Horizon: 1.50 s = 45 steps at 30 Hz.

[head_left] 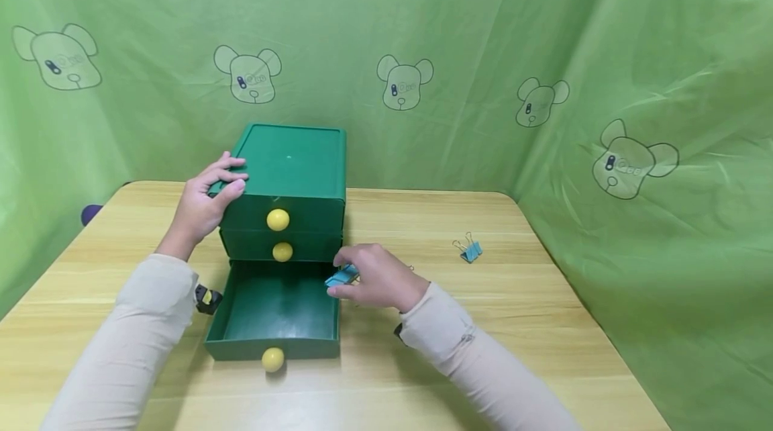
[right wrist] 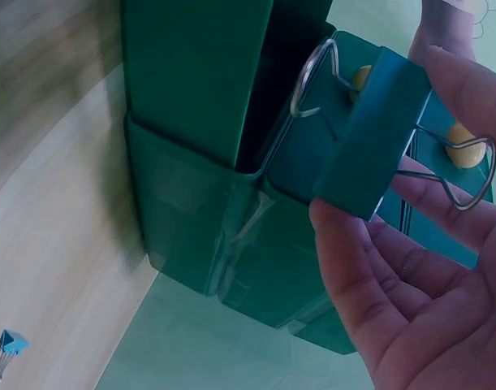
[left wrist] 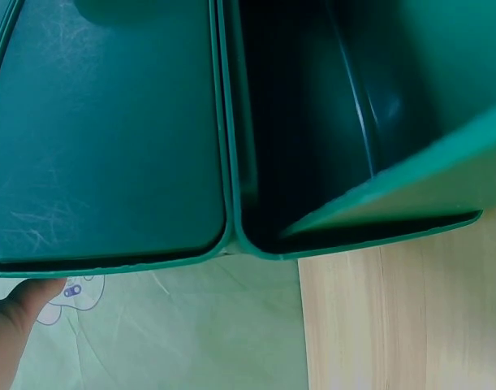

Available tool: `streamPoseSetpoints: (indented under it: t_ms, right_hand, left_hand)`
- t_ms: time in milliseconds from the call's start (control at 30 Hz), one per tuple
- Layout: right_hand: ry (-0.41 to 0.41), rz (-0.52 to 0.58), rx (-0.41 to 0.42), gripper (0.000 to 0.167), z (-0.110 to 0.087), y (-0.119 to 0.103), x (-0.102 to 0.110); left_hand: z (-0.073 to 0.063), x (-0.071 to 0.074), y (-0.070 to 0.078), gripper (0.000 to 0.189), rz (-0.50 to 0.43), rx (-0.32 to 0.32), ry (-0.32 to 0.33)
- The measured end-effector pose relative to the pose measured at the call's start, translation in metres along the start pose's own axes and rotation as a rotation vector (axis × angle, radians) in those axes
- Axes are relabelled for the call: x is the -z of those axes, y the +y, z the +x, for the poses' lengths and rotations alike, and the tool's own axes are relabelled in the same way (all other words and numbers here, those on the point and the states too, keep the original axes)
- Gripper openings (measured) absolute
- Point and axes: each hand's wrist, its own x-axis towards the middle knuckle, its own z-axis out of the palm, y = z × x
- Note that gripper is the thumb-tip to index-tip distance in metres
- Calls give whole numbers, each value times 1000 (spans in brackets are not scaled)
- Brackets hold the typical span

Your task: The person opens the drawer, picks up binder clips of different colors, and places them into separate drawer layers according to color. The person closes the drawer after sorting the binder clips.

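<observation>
A green drawer cabinet (head_left: pixel 296 159) with three yellow knobs stands on the table, its bottom drawer (head_left: pixel 272 310) pulled out and bare inside. My left hand (head_left: pixel 208 197) rests on the cabinet's upper left edge, fingers spread over the top; in the left wrist view only part of the hand (left wrist: pixel 16 321) shows at the lower left. Beside the drawer's right wall, my right hand (head_left: pixel 380 276) pinches a blue binder clip (right wrist: pixel 377 134) by its two ends between thumb and fingers. The clip's wire handles stick out on both sides.
Another blue binder clip (head_left: pixel 471 251) lies on the wooden table (head_left: pixel 513 337) to the right. A thin wire end (head_left: pixel 412 268) peeks out behind the right hand. A green curtain (head_left: pixel 459 15) with bear-head outlines encloses the table's back and sides.
</observation>
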Motion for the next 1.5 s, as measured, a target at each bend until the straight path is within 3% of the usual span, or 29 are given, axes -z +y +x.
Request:
streamPoseSetpoints:
  t_ms: [667, 900, 1200, 1500]
  right_hand:
    - [-28, -11, 22, 40, 11, -12, -10]
    - [-17, -16, 43, 39, 14, -15, -14]
    - [-27, -15, 38, 40, 18, -20, -17]
    - [-24, -16, 20, 40, 21, -21, -21]
  left_hand:
    - [1, 1, -17, 25, 4, 2, 10]
    - [5, 2, -37, 26, 12, 4, 13]
    - [4, 1, -23, 25, 11, 2, 10]
    - [6, 2, -38, 26, -4, -1, 12]
